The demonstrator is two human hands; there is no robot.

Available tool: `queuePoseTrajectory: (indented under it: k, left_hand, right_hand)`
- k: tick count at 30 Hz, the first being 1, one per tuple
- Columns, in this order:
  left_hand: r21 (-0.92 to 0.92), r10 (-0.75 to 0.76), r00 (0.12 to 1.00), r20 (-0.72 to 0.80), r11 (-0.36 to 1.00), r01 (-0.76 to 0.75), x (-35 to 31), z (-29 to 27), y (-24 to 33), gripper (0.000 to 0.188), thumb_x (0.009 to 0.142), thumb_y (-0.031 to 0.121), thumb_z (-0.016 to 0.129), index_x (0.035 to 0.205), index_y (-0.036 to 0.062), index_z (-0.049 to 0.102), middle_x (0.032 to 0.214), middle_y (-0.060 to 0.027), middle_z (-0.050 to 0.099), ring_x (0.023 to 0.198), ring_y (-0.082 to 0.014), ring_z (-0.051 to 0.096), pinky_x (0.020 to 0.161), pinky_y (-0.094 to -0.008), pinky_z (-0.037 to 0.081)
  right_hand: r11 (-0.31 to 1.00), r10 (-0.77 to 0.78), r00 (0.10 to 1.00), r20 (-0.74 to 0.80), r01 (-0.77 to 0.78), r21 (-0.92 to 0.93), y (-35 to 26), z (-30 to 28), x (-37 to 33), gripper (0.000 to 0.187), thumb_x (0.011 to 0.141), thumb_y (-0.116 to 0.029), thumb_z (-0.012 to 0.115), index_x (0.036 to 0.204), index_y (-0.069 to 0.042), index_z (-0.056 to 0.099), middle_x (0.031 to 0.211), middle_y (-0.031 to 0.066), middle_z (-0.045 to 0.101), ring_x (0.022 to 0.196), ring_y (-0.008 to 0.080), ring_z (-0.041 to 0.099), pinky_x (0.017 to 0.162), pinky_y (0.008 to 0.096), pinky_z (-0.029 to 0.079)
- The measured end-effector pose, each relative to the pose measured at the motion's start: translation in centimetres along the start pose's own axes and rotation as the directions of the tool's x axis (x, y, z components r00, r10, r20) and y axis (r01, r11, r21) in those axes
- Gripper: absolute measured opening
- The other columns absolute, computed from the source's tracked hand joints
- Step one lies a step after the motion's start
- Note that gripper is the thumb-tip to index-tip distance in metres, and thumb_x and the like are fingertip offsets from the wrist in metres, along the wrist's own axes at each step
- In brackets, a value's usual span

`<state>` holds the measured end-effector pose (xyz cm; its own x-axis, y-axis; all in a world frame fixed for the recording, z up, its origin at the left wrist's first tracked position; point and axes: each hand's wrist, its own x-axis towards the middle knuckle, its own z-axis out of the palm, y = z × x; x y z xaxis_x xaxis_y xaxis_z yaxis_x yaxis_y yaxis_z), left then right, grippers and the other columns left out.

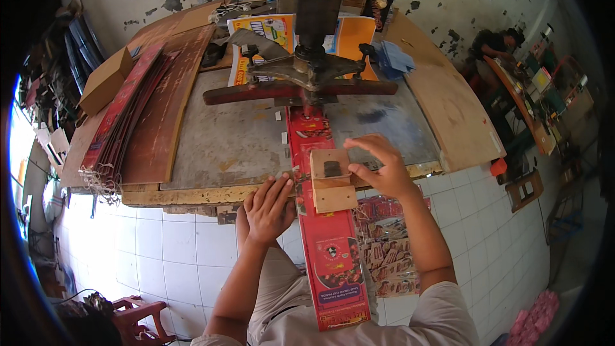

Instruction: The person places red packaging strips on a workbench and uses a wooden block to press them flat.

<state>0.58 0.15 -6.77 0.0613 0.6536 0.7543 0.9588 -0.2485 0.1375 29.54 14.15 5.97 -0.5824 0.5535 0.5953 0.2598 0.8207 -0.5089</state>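
Note:
A long red printed strip (328,237) runs from beneath the metal press (312,67) over the table's front edge and down across my lap. On top of it sits a pale wooden block (325,156) with a dark patch in its middle and a second wooden piece at its near end. My right hand (386,170) is at the block's right side, thumb and forefinger apart, their tips at or near its edge. At the table's front edge, left of the strip, rests my left hand (270,208), palm down with its fingers stretched out.
A stack of red printed strips (128,109) and a cardboard box (107,81) lie on the left. Blue cloth-like material (395,59) sits behind right. Printed sheets (384,247) hang or lie below the table edge. Another person (496,43) sits at a far-right bench.

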Motion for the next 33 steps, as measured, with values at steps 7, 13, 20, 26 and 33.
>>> queuePoseTrajectory:
  k: [7,13,20,26,33]
  left_hand:
    - [-0.023,-0.019,1.000,0.005,1.000,0.019,0.1,-0.2,0.3,0.056,0.090,0.018,0.074,0.146,0.0161,0.073,0.154,-0.0009,0.073,0.144,-0.0260,0.064,0.121,-0.0456,0.038]
    - [-0.185,-0.032,0.997,0.067,0.982,0.044,0.6,-1.8,0.7,0.050,0.093,0.021,0.070,0.142,0.0135,0.074,0.155,-0.0049,0.072,0.144,-0.0300,0.064,0.123,-0.0489,0.036]
    - [-0.294,-0.018,0.976,0.216,0.952,0.083,3.1,-3.9,1.2,0.049,0.101,0.025,0.063,0.147,0.0108,0.072,0.161,-0.0066,0.068,0.152,-0.0317,0.058,0.128,-0.0523,0.033]
    - [-0.239,-0.053,0.954,0.296,0.963,0.128,4.1,-4.0,1.7,0.053,0.101,0.024,0.065,0.152,0.0093,0.069,0.165,-0.0048,0.065,0.157,-0.0332,0.051,0.132,-0.0556,0.027]
    - [-0.241,-0.086,0.946,0.312,0.956,0.166,4.7,-4.4,2.3,0.053,0.099,0.021,0.066,0.151,0.0121,0.069,0.164,-0.0046,0.065,0.157,-0.0349,0.049,0.134,-0.0587,0.023]
  right_hand:
    - [0.999,0.020,0.998,-0.065,-0.023,-0.041,-3.1,-0.8,-3.0,0.041,0.097,-0.021,0.089,0.133,-0.006,0.078,0.130,0.0100,0.079,0.124,0.0318,0.071,0.109,0.0477,0.054]
    - [0.972,-0.046,0.991,0.129,0.074,-0.221,-7.4,1.9,-4.6,0.042,0.095,-0.026,0.090,0.129,-0.006,0.077,0.143,0.0100,0.072,0.132,0.0344,0.069,0.112,0.0497,0.057]
    - [0.999,-0.006,0.999,0.050,0.009,-0.044,-6.2,2.0,-4.7,0.047,0.088,-0.014,0.093,0.132,-0.007,0.076,0.144,0.0116,0.072,0.129,0.0360,0.070,0.108,0.0492,0.060]
    - [1.000,-0.026,0.999,0.040,0.025,0.016,-6.4,1.3,-3.3,0.050,0.086,-0.012,0.093,0.133,-0.008,0.077,0.144,0.0106,0.072,0.129,0.0355,0.071,0.106,0.0484,0.061]
    - [1.000,-0.006,0.994,0.111,0.006,0.003,-5.6,2.3,-2.4,0.044,0.089,-0.014,0.092,0.131,-0.008,0.077,0.145,0.0076,0.072,0.133,0.0340,0.069,0.109,0.0466,0.060]
